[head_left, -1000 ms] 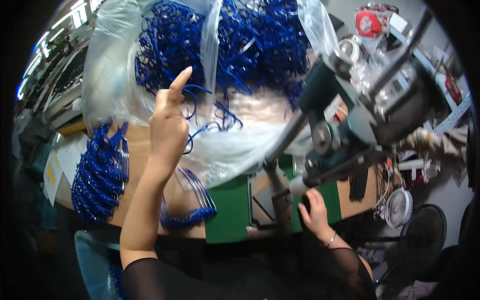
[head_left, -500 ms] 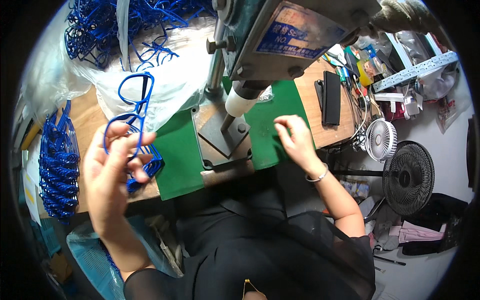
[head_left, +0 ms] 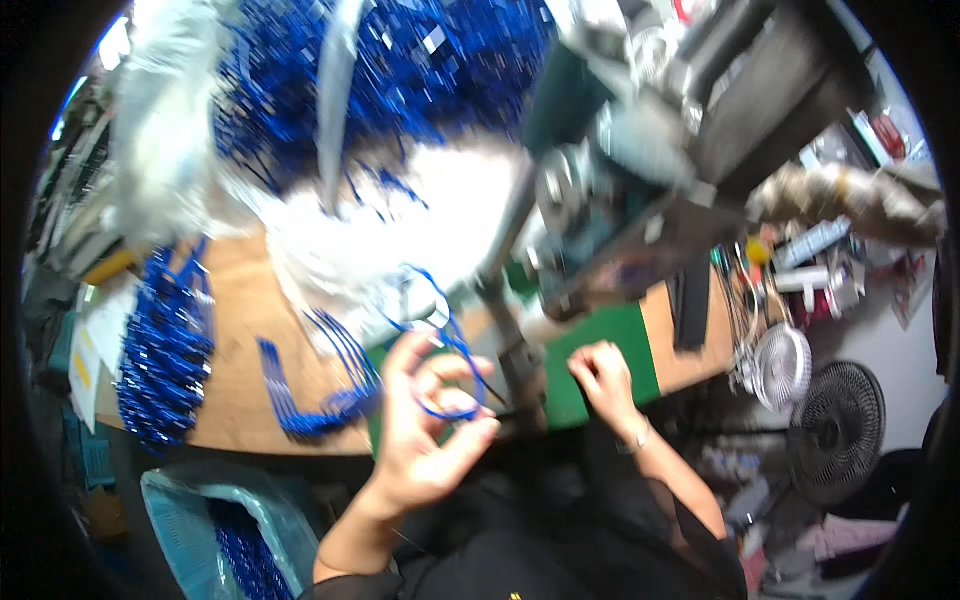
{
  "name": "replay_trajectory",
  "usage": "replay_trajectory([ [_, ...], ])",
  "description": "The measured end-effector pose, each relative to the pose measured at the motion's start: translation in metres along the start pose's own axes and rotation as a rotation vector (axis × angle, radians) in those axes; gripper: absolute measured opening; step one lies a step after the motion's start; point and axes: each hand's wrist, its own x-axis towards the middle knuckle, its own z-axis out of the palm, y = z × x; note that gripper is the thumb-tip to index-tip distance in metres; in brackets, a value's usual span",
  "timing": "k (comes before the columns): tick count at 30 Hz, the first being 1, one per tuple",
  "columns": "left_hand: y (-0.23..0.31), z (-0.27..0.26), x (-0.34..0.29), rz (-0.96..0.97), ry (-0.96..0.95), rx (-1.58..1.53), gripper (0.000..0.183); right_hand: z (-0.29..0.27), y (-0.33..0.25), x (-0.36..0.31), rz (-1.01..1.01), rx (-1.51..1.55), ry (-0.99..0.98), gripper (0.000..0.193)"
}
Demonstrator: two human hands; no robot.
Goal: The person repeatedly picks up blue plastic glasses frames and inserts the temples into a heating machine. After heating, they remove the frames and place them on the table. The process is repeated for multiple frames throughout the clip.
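My left hand (head_left: 430,425) holds a blue eyeglass frame (head_left: 456,343) upright by its lower rim, fingers and thumb around it, in front of the press. The frame is blurred by motion. On the right, my right hand (head_left: 606,382) hovers by the green mat (head_left: 632,345) with its fingers curled in and the thumb against them; nothing shows in it. The metal bench press (head_left: 620,225) rises behind and between the hands, smeared by motion. Beside my left hand, several blue eyeglass frames (head_left: 325,415) lie nested together on the wooden table (head_left: 240,375).
A large tangle of blue frames (head_left: 400,75) fills the back, by white plastic sheeting (head_left: 440,215). A blue frame bundle (head_left: 165,350) lies at the left edge. Below stands a lined blue basket (head_left: 180,530). A white fan (head_left: 782,368) and black fan (head_left: 837,430) stand right.
The view has swung, so the table and press shift in the picture. My left hand has moved rightward with the eyeglass frame, away from the nested frames to before the press. My right hand is curled tighter.
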Motion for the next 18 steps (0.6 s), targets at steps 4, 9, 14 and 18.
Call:
replay_trajectory([
  [4,-0.012,0.011,0.010,-0.040,-0.160,0.176,0.074,-0.015,-0.003,-0.003,0.065,-0.071,-0.014,0.010],
  [9,-0.010,0.014,0.007,-0.029,-0.149,0.132,0.071,-0.039,-0.034,0.006,0.210,0.336,-0.018,0.008],
  [14,-0.023,0.023,-0.005,-0.055,-0.126,0.082,0.072,-0.060,-0.133,0.026,-0.323,0.429,-0.188,0.009],
  [18,-0.018,0.022,-0.010,-0.043,-0.095,0.197,0.074,-0.052,-0.145,0.027,-0.292,0.487,-0.239,0.013],
])
